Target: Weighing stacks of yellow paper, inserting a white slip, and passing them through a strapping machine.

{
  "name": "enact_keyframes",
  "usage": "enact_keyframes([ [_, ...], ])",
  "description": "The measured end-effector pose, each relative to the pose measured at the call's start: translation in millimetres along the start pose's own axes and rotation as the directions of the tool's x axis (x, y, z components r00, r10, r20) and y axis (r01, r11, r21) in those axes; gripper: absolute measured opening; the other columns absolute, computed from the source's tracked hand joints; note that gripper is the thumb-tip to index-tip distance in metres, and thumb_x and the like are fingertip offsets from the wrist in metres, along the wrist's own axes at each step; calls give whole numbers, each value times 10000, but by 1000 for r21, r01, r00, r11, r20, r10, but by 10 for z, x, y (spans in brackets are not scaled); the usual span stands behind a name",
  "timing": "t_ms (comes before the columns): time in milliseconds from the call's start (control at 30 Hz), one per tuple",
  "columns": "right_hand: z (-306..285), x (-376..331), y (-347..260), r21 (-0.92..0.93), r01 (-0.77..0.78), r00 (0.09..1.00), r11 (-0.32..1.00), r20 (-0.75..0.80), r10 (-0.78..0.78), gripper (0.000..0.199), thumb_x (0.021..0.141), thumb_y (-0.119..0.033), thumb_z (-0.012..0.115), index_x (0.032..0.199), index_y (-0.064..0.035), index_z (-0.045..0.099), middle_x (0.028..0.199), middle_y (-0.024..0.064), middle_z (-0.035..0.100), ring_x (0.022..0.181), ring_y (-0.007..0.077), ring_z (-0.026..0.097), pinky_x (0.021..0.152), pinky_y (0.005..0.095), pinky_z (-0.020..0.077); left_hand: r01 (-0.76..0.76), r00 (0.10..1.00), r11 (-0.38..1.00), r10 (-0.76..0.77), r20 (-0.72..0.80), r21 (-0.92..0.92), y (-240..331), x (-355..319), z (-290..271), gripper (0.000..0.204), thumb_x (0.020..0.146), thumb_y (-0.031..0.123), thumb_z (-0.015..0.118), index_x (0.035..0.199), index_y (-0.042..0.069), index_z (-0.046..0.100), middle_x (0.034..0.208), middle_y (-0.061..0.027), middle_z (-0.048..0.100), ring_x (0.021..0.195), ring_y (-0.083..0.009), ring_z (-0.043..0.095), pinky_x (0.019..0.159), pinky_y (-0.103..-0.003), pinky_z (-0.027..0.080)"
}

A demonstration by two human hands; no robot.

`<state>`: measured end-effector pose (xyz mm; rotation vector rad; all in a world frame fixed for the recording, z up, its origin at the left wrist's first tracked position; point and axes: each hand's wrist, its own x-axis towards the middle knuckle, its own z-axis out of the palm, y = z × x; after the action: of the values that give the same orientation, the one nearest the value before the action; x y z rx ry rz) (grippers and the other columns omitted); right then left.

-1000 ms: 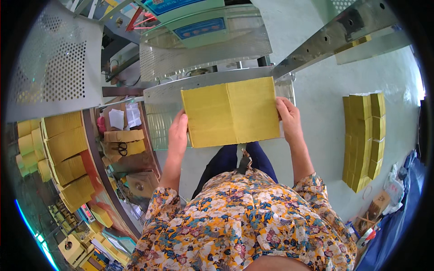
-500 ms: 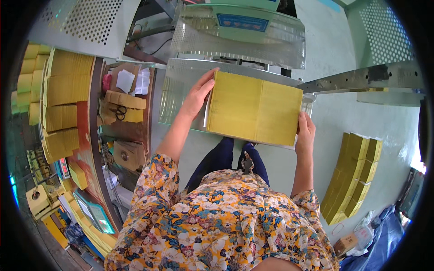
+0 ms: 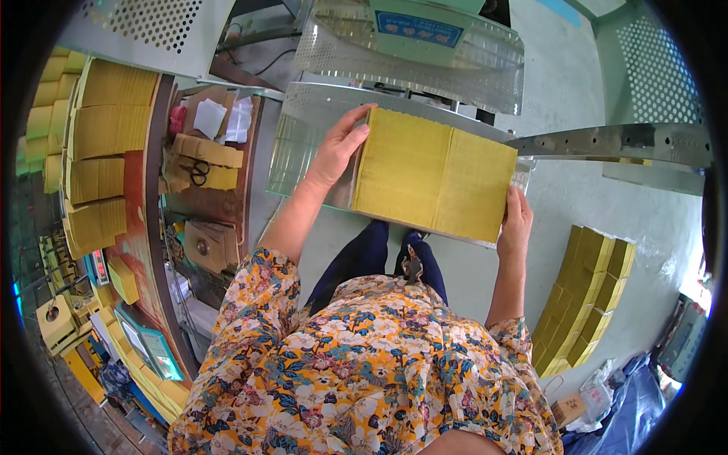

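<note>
A wide stack of yellow paper (image 3: 436, 178), two blocks side by side with a seam between them, lies across the front of a machine's clear and metal tray (image 3: 303, 152). My left hand (image 3: 339, 150) grips its left end, thumb on the near side and fingers at the far corner. At the right end, my right hand (image 3: 516, 225) is closed around the edge, with its fingertips partly hidden. The stack slants slightly down to the right. Its underside cannot be seen.
A clear perforated cover (image 3: 413, 61) rises beyond the stack. A metal bar (image 3: 614, 144) juts in from the right. On the floor at right stand bundled yellow paper stacks (image 3: 580, 303). To the left, a shelf holds scissors (image 3: 199, 173) and a reddish table (image 3: 136, 205) carries more yellow stacks.
The view has shifted slightly, and the stack with both hands appears a little farther right. A pale edge under the stack's left end shows less now. Both hands keep their hold.
</note>
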<state>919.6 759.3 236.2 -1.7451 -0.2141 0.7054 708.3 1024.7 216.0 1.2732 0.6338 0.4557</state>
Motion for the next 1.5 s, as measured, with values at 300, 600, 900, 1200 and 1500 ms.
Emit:
enact_keyframes([
  [300,16,-2,-1,12,3,1000,1000,18,-3,333,1009,-321,500,989,-22,645,720,-83,438,633,28,337,559,216,274,-126,981,992,126,-149,4,-161,-93,101,435,978,240,547,1347,15,499,1217,-60,589,1086,-140,546,964,-281,411],
  [600,-28,16,91,49,4,1000,999,17,-5,348,1011,-323,500,1017,-6,644,757,-62,488,656,29,372,572,214,305,-23,962,941,-71,-265,-336,-170,-234,241,281,979,197,554,1179,2,583,1019,-59,641,906,-96,587,783,-240,485],
  [900,46,-9,203,191,56,998,980,-27,-52,296,1014,-264,520,1088,-5,644,935,3,638,849,77,562,761,228,458,-54,937,979,-18,-350,-197,-194,-266,309,272,962,236,586,1090,-4,600,959,-24,616,855,-80,551,769,-235,456],
  [1200,60,-5,171,262,31,999,965,0,-32,281,1012,-247,516,1089,1,626,998,39,641,899,85,565,815,235,453,-47,910,989,-16,-415,-140,-222,-257,350,258,946,252,604,1051,16,594,939,-5,583,845,-80,520,774,-239,430],
  [1500,1,34,208,270,14,999,963,38,-25,281,1006,-227,522,1135,12,596,997,35,639,909,73,560,817,228,451,22,915,994,-62,-399,-104,-140,-270,295,241,946,238,613,1054,23,612,923,4,598,849,-77,531,769,-237,437],
])
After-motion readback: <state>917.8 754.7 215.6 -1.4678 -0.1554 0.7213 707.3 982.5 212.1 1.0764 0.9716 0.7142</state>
